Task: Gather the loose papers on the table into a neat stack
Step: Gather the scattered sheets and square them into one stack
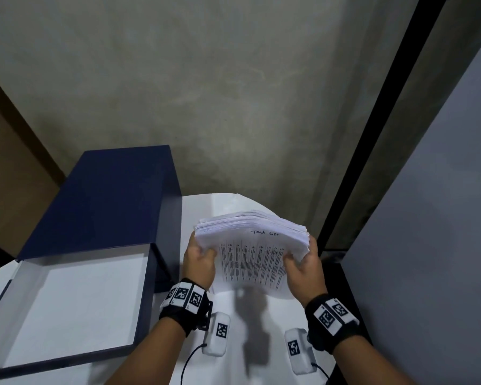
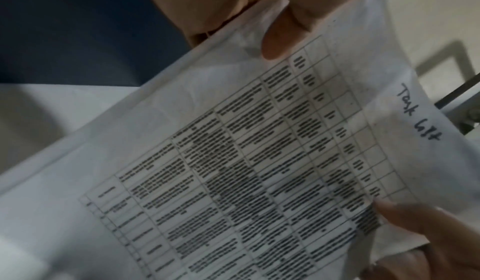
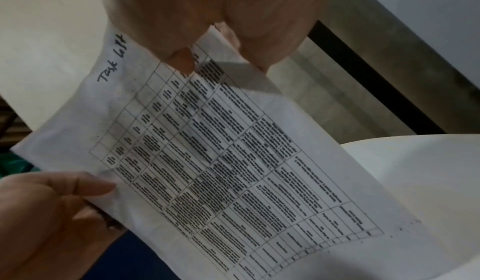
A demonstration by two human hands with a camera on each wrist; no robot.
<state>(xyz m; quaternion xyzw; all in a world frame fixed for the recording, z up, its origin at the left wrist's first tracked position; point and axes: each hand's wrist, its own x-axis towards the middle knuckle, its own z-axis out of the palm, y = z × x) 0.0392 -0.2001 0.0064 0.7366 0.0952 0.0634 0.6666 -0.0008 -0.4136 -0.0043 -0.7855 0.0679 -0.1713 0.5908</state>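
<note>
Both hands clasp the paper stack (image 1: 250, 245) above the table (image 1: 233, 343) near its far edge: left hand (image 1: 199, 262) and right hand (image 1: 306, 269) on opposite sides. Sheets look limp, slippery, top edges uneven; side grips suit squaring. Open box (image 1: 75, 295) beside.

The top sheet (image 2: 259, 161) of the papers bears handwritten "Task" plus unclear marks; its printed table is illegible.

Both hands (image 2: 283, 36) pinch the printed papers (image 2: 233, 161).

Dim, soft-focus views; dark shadow on the white table (image 1: 242, 343).
</note>
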